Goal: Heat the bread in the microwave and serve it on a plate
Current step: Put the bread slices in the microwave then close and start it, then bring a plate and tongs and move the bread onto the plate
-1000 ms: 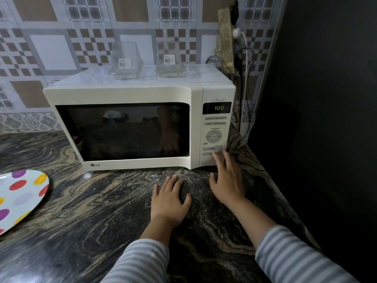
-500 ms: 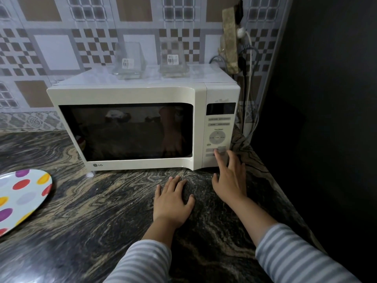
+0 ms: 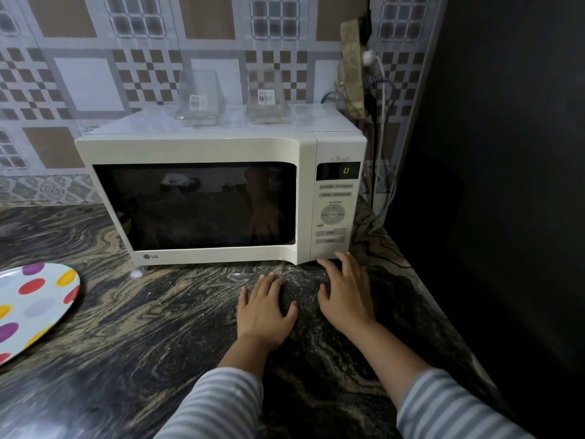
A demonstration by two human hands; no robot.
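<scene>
Bread isn't visible. My guess is it's behind the closed door of the microwave, whose display reads 0. My left hand lies flat on the counter, fingers spread, holding nothing. My right hand does the same just below the buttons, ready to press. One plate waits to the left for serving, and two glass containers sit on top of the microwave.

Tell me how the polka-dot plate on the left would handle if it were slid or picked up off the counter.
The plate looks thin and glossy, probably melamine or plastic, so likely light and stiff rather than fragile. On the polished stone counter it would probably slide easily when pushed. Its shallow, flat shape suggests it won't roll or tip, though the smooth rim may feel slippery.
</scene>
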